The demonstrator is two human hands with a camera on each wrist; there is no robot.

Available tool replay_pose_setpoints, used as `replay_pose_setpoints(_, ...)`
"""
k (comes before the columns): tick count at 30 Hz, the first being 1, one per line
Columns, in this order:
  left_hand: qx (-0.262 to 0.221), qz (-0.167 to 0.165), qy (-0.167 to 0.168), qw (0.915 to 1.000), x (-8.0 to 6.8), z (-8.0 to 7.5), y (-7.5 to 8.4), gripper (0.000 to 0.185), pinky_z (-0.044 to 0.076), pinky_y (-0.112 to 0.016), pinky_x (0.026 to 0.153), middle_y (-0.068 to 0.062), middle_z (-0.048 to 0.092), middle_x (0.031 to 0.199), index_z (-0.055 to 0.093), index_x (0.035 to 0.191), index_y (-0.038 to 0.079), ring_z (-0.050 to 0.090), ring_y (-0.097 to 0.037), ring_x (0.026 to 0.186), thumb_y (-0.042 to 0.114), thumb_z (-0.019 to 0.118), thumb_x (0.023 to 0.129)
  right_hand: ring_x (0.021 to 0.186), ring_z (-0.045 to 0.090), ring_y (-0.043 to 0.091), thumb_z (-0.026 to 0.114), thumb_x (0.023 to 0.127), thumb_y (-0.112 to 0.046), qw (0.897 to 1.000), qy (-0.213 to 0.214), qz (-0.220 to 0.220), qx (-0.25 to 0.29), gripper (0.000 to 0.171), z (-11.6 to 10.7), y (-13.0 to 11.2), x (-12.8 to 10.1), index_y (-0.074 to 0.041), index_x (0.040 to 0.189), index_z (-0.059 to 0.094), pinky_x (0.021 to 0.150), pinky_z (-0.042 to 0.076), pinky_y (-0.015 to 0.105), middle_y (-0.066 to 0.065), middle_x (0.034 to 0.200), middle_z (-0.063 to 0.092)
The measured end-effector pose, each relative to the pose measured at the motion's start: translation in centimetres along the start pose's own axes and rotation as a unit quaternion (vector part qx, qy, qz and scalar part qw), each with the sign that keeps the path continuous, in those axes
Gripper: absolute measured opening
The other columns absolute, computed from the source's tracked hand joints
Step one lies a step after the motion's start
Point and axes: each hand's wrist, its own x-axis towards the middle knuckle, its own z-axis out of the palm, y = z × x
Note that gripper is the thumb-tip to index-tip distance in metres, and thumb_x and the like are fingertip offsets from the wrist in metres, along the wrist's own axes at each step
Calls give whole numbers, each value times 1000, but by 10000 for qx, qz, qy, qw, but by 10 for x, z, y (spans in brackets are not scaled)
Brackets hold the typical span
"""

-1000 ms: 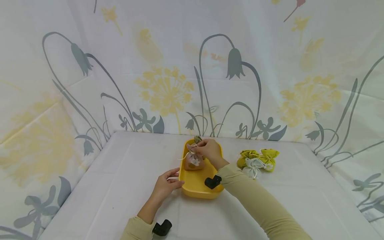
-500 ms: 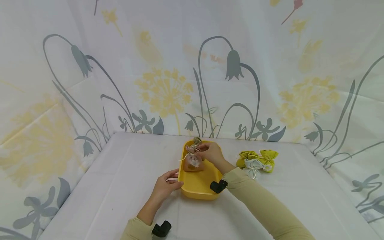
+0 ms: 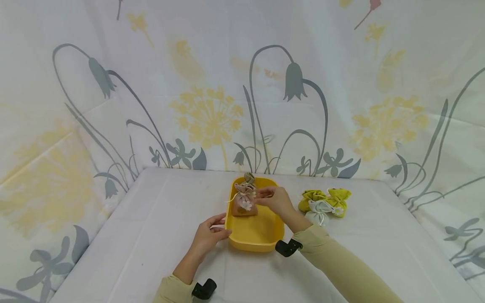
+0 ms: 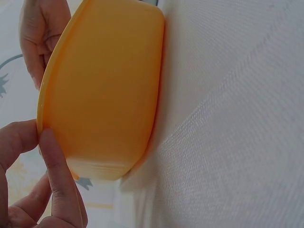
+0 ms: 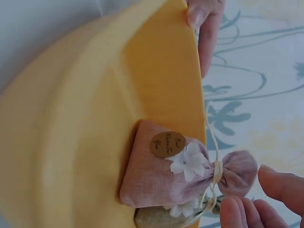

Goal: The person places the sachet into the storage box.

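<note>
Pink pouch | round tag legible-ish (right wrist only) | yellow tray

The scene is being lit evenly and brightly; only soft shadows are being cast. Edges are being bent in the head view, and close fingers are being blurred.

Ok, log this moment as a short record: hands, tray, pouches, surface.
left hand: thumb and fingers grip the tray rim at its near left corner
right hand: open beside the pink pouch's tied neck, fingers apart from it
tray: yellow, flat on the table
pink pouch: in the tray's far end, white flower and round tag on front
olive pouch: behind the pink one, mostly hidden
spare pouches: green and white, clustered right of the tray
table: white cloth
</note>
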Motion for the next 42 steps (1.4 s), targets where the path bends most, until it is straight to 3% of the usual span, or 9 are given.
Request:
replay_pose_setpoints(10, -34, -77, -45, 10000, 5, 0, -5, 56, 54, -29, 72, -12, 54, 111, 50, 131, -3, 59, -17, 87, 5, 72, 80, 80, 63, 18, 73, 78, -2, 9995, -65, -90, 304, 26, -5, 4, -25, 3, 103, 67, 76, 54, 32, 7, 87, 67)
replay_pose_setpoints(16, 8, -45, 5, 10000, 2, 1, -2, 56, 54, -29, 72, -13, 54, 112, 50, 131, -1, 59, -17, 88, 7, 73, 80, 80, 63, 18, 74, 78, -5, 9987, -65, -143, 482, 25, -9, 7, -39, 1, 102, 68, 76, 53, 31, 5, 88, 67)
replay_pose_setpoints(27, -35, 40, 53, 10000, 1, 1, -2, 55, 54, -29, 73, -16, 54, 113, 52, 130, 1, 60, -19, 90, 8, 73, 80, 82, 64, 19, 75, 78, -9, 9973, 123, -53, 718, 28, -23, 10, -64, 0, 104, 68, 75, 53, 28, 8, 92, 67)
replay_pose_setpoints(33, -44, 7, -11, 10000, -5, 1, 10, 53, 54, -30, 73, -21, 52, 115, 51, 129, -4, 60, -21, 90, 3, 70, 80, 83, 63, 19, 75, 78, -8, 9974, 338, -74, 632, 29, -34, 21, -74, 0, 106, 68, 73, 53, 25, 9, 93, 67)
replay_pose_setpoints(38, -47, 22, 21, 10000, 2, 1, -2, 55, 54, -31, 73, -18, 53, 114, 51, 130, -1, 60, -19, 90, 5, 72, 80, 86, 63, 20, 75, 78, -10, 9971, 481, -26, 592, 32, -45, 30, -81, 2, 107, 66, 73, 53, 25, 9, 93, 67)
replay_pose_setpoints(42, -64, 8, 63, 10000, 2, 1, -2, 56, 54, -29, 73, -15, 53, 114, 52, 131, 1, 60, -18, 89, 7, 73, 80, 86, 63, 16, 76, 77, -12, 9961, 639, 13, 602, 34, -55, 39, -87, 1, 107, 67, 74, 53, 24, 10, 94, 66)
